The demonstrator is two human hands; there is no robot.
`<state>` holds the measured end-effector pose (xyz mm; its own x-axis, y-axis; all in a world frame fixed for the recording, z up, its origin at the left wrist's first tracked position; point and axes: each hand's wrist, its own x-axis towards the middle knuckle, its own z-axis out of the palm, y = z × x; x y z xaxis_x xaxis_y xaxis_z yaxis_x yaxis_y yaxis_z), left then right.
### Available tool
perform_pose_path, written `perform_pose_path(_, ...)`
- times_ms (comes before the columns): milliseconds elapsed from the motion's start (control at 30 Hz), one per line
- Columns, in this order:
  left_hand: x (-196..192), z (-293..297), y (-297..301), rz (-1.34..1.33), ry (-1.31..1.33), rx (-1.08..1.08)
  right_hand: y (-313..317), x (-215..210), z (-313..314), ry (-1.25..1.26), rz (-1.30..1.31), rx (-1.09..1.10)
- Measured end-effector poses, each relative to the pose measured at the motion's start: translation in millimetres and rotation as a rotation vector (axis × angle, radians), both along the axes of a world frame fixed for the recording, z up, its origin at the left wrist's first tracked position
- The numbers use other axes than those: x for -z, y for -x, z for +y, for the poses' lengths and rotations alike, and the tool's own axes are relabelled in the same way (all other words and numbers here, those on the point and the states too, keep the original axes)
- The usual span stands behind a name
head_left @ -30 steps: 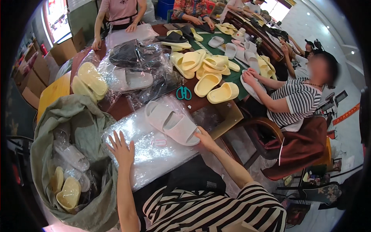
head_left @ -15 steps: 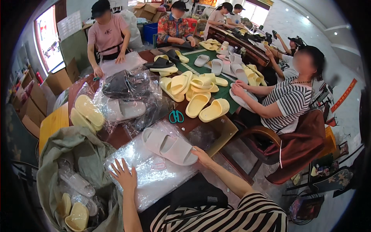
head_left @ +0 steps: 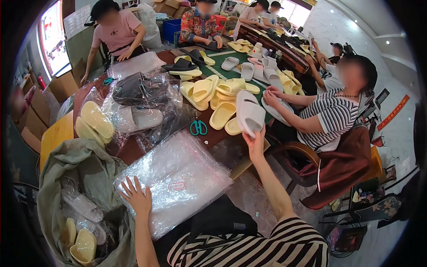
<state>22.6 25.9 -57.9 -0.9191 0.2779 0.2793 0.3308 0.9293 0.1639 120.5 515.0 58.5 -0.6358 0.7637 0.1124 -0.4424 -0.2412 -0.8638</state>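
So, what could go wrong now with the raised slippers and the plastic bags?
The right hand grips the pale slippers only at their lower edge, high above the table, so one might slip out. The left hand presses on a glossy stack of clear bags that overhangs the table edge; it could slide off.

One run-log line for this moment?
right hand: holds grey slippers raised | left hand: flat on clear bags | scissors beyond

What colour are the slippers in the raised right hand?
Pale grey slippers, held by the right hand, clearest in the head view.
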Motion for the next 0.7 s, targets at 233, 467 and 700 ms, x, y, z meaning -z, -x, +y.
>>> perform_pose_path(233,-2,2,-2,-0.032,-0.008,-0.007,76,5,80,-0.190,-0.284,0.223)
perform_pose_path(467,-6,0,-5,-0.044,0.005,0.003,105,12,103,-0.243,-0.414,0.091)
perform_pose_path(700,0,3,-1,-0.059,0.028,-0.011,127,32,115,-0.108,-0.241,0.077)
